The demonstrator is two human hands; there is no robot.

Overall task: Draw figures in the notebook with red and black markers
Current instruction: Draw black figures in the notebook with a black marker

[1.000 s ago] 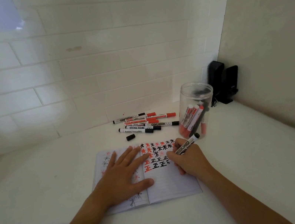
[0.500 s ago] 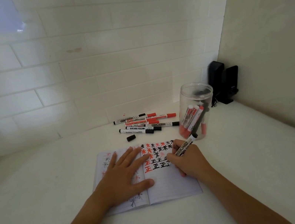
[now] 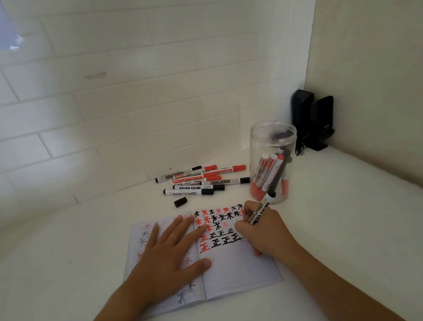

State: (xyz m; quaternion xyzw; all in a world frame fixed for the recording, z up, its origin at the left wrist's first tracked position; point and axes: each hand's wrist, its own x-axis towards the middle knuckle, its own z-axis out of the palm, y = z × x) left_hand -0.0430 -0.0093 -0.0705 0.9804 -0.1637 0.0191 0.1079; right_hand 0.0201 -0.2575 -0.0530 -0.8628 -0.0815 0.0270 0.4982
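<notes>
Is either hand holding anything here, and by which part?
The right hand grips a marker low on its barrel, near the tip. The left hand holds nothing; it rests flat on the notebook.

This is looking like a desk corner in a home. A white desk (image 3: 354, 220) is sitting against a white tile wall (image 3: 139, 102). A small black speaker (image 3: 316, 121) is standing in the corner, right behind a clear jar (image 3: 274, 161) holding markers.
</notes>
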